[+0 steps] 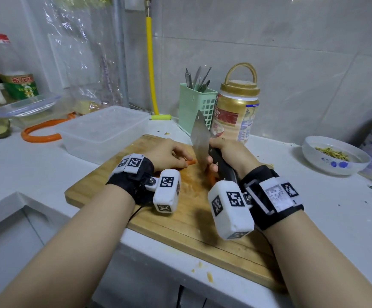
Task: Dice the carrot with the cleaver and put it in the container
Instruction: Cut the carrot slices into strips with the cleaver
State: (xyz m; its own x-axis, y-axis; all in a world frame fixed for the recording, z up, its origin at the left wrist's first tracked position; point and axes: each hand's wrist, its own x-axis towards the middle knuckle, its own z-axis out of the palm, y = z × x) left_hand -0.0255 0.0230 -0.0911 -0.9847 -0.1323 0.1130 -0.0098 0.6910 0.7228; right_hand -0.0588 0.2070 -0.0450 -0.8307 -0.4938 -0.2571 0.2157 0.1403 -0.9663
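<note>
Orange, stiff and likely slippery, the carrot [188,162] lies mid-board on the wooden cutting board [180,218], pinned under the left hand [167,155]'s curled grip, while at its 3 o'clock the right hand [227,155], wrist raised, clamps the cleaver [200,136]'s handle, blade tilted up

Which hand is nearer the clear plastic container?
Left. The left hand holds the carrot just right of the container; the right hand is farther right, gripping the cleaver.
</note>
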